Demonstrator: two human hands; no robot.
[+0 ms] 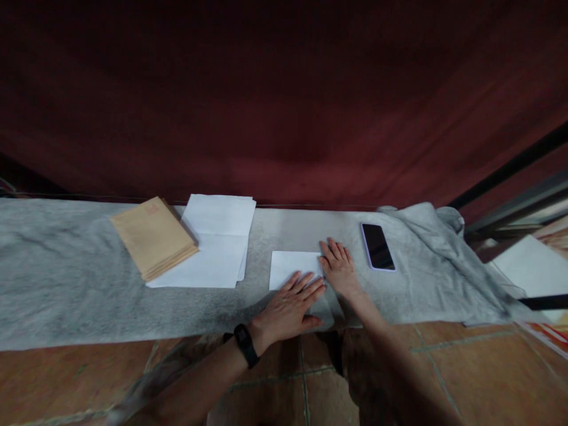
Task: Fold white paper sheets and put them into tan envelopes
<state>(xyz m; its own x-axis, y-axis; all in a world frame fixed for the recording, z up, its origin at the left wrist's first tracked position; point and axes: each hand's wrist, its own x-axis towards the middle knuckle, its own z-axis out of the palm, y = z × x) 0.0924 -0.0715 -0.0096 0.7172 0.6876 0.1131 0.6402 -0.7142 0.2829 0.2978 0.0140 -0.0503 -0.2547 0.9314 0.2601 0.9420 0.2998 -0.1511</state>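
Note:
A folded sheet of white paper lies flat on the grey cloth in front of me. My left hand, with a black band on its wrist, rests palm down over the sheet's near edge, fingers stretched out. At the sheet's right edge lies my right hand, also palm down with its fingers extended. Neither hand grips anything. To the left are larger white sheets with a crease across the top one. A stack of brown envelopes overlaps their left side.
A phone in a lilac case lies right of my right hand. The grey cloth bunches up at the far right. Behind it hangs a dark red curtain. Tiled floor shows below the near edge, and dark bars stand at right.

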